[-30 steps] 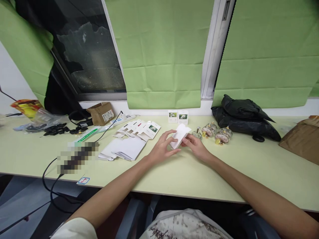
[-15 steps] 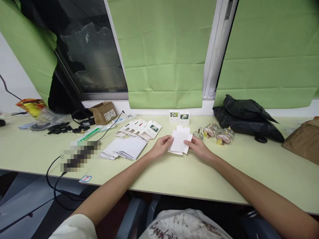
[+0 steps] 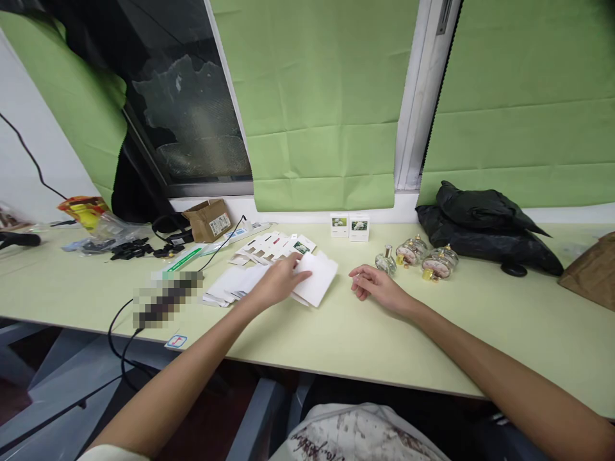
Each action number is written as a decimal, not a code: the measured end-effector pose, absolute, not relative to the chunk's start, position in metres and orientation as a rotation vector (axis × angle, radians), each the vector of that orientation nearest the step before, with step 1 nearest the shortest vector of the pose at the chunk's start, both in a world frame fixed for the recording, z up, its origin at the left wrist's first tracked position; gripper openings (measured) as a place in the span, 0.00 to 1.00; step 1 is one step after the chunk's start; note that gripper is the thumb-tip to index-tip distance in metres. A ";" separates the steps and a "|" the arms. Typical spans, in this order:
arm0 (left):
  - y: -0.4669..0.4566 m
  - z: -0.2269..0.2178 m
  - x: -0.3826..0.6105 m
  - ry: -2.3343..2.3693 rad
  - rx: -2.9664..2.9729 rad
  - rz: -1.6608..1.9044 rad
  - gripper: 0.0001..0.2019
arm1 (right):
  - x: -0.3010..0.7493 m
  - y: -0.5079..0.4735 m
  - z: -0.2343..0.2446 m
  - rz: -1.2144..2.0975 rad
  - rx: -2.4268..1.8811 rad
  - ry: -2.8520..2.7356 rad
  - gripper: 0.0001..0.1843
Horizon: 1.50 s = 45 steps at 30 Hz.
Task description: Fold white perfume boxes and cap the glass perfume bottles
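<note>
My left hand (image 3: pixel 277 282) grips a flat white folding carton (image 3: pixel 316 279) by its left edge, thumb on top, tilted just over the table. Behind and beneath that wrist lie several more flat white cartons (image 3: pixel 225 285), partly hidden by the hand. To the right, my right hand (image 3: pixel 377 288) hovers over the tabletop with loosely bent fingers, apart from the carton; nothing I can make out is in it. Nearest to it stands a small glass perfume bottle (image 3: pixel 385 261). Two rounder glass bottles with gold parts, one in front (image 3: pixel 439 262) and one behind (image 3: pixel 410 250), are farther right.
Two small upright boxes with flower pictures, a left one (image 3: pixel 339 225) and a right one (image 3: pixel 359 227), stand by the wall. Printed flat cartons (image 3: pixel 264 246) lie left of them. A brown box (image 3: pixel 209 219), black cables, black bags (image 3: pixel 485 227) and a brown package (image 3: pixel 593 262) line the table.
My right hand has let go of the white carton. My left hand has carried it leftward toward the other flat cartons, and it has turned. The view has shifted slightly left.
</note>
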<state>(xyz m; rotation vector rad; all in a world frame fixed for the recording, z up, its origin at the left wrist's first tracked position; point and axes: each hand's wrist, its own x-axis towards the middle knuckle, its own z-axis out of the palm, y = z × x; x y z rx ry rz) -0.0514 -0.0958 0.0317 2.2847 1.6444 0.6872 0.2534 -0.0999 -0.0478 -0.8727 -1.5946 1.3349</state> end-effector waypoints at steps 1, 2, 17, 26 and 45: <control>-0.099 0.038 -0.064 1.781 2.291 0.607 0.25 | 0.254 -0.100 -0.049 1.332 -0.885 -1.605 0.21; -0.101 0.042 -0.075 1.895 2.293 0.515 0.26 | 0.254 -0.100 -0.049 1.329 -0.897 -1.615 0.21; -0.116 0.028 -0.091 2.457 2.681 0.185 0.19 | 0.254 -0.108 -0.043 1.175 -1.006 -1.766 0.19; -0.103 0.019 -0.003 1.327 2.641 0.751 0.15 | 0.287 -0.093 -0.019 -0.203 -1.222 -1.537 0.16; -0.076 -0.030 0.048 0.926 2.001 0.899 0.33 | 0.251 -0.110 -0.027 0.623 -0.937 -1.741 0.15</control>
